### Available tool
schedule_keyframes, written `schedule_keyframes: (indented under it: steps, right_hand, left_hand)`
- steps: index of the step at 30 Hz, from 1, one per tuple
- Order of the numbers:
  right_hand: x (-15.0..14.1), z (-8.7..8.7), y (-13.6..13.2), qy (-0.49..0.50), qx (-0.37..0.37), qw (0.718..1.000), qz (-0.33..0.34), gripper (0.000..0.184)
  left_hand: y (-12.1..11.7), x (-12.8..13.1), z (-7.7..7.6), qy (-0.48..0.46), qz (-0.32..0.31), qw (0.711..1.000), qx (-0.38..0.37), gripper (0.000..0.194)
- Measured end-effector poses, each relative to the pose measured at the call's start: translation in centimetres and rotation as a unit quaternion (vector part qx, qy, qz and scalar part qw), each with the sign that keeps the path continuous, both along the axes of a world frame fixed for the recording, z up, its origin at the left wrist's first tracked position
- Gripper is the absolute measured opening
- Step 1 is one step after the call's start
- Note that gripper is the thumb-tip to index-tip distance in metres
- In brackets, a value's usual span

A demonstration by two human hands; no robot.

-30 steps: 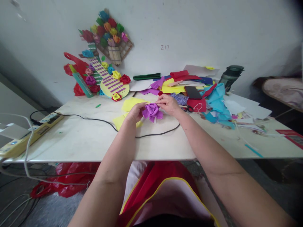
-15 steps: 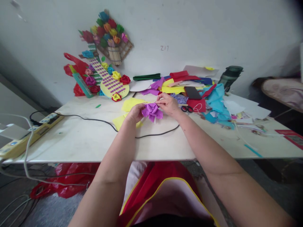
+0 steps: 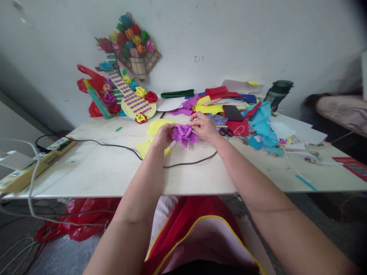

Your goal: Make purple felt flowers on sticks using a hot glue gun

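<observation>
A person seated at a table (image 3: 200, 181) works a purple flower (image 3: 185, 135) between two bare hands. The left hand (image 3: 164, 136) grips it at its left edge, petals spreading rightward from the fingers. The right hand (image 3: 203, 126) bends over its far right edge, fingertips drawn close together at the petals; whether they pinch the paper is too small to tell. Yellow paper (image 3: 156, 126) lies beside and beneath the left hand, scissors (image 3: 226, 132) just right of the right, and a black cable (image 3: 192, 163) runs on the near side of the grip.
</observation>
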State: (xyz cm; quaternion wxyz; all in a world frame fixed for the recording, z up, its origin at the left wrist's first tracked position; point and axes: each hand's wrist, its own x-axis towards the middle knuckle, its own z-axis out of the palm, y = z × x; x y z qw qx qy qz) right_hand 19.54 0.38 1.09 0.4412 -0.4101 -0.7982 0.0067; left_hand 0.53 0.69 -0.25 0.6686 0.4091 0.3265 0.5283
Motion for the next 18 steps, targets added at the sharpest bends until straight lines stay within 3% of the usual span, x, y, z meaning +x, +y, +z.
schedule_keyframes:
  steps: [5,18]
  right_hand:
    - [-0.02,0.22,-0.26,-0.007,-0.001,1.0,-0.01,0.015]
    - [0.48,-0.18,0.1,-0.039,0.02,0.999,-0.006,0.017]
  left_hand:
    - [-0.23,0.19,0.0,0.011,0.025,1.0,0.012,0.01]
    - [-0.64,-0.15,0.18,0.087,0.01,0.993,0.074,0.014]
